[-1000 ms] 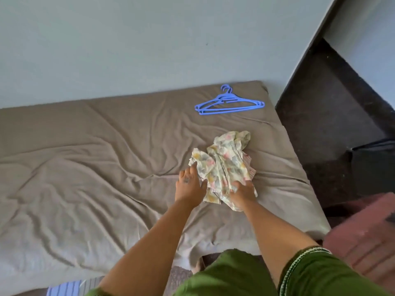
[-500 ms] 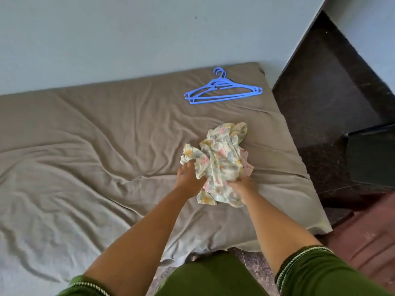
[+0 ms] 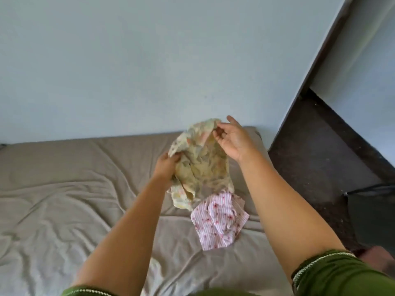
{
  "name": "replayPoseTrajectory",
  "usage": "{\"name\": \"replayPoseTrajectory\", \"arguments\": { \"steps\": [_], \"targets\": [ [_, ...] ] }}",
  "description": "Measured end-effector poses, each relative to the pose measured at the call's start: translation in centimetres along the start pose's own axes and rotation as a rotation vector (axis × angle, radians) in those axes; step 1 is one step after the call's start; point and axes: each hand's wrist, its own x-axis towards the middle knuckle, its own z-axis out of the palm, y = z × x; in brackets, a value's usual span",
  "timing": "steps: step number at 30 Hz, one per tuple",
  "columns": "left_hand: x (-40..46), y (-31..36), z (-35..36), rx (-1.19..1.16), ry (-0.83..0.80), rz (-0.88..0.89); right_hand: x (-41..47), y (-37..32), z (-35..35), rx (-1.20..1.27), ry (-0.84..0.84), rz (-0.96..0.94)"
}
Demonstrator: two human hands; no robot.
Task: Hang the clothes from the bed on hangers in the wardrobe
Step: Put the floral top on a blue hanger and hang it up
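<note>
Rumpled brown bed [image 3: 64, 210] below you: your left hand [image 3: 165, 167] grips the floral garment [image 3: 203, 165], now lifted clear of it, right hand [image 3: 232, 139] pinching its top edge. That uncovers a pink striped garment [image 3: 220, 221] lying underneath; hanging comes next

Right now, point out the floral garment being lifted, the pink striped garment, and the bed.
floral garment [image 3: 203, 165], head view, crumpled middle.
pink striped garment [image 3: 218, 221], head view, centre.
bed [image 3: 64, 189], head view, bare sheet.
</note>
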Motion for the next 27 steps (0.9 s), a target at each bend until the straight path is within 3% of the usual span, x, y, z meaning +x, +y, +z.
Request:
{"name": "replayPoseTrajectory", "arguments": {
  "steps": [1,3,5,7,10,12,15,17,20,23,25,27],
  "targets": [
    [-0.6,2.3,-0.2,-0.171,-0.049,-0.043,-0.5,-0.6,0.1,-0.053,-0.055,-0.013],
    [-2.2,6.6,-0.4,-0.399,-0.203,-0.06,-1.5,-0.6,0.5,-0.386,-0.115,-0.055],
    [-3.7,9.8,-0.8,-0.532,-0.318,0.011,-2.1,1.0,0.5,-0.752,-0.089,-0.12],
    [-4.9,11.9,-1.3,-0.625,-0.41,0.048,-2.9,3.4,0.3,-0.941,-0.123,-0.051],
    [-6.6,14.2,-1.5,-0.633,-0.563,0.088,-3.6,7.1,-0.3,-0.879,-0.166,0.265],
    [-7.3,15.5,-1.7,-0.589,-0.582,0.121,-5.8,8.2,0.8,-0.776,-0.292,0.428],
    [-7.4,16.7,-2.2,-0.57,-0.537,0.189,-7.5,8.8,2.6,-0.71,-0.417,0.393],
    [-7.1,16.8,-3.1,-0.462,-0.427,0.256,-8.5,7.7,4.3,-0.58,-0.443,0.348],
    [-5.9,16.3,-5.5,-0.053,-0.226,0.287,-7.8,5.2,6.4,-0.445,-0.349,0.263],
    [-4.9,16.0,-7.7,0.309,-0.214,0.261,-6.1,4.0,8.4,-0.301,-0.483,0.295],
    [-4.3,15.9,-8.8,0.467,-0.298,0.2,-4.9,3.8,10.1,-0.387,-0.542,0.29],
    [-3.6,16.1,-10.1,0.584,-0.336,0.113,-3.9,3.7,11.8,-0.729,-0.587,0.124]
  ]
}}
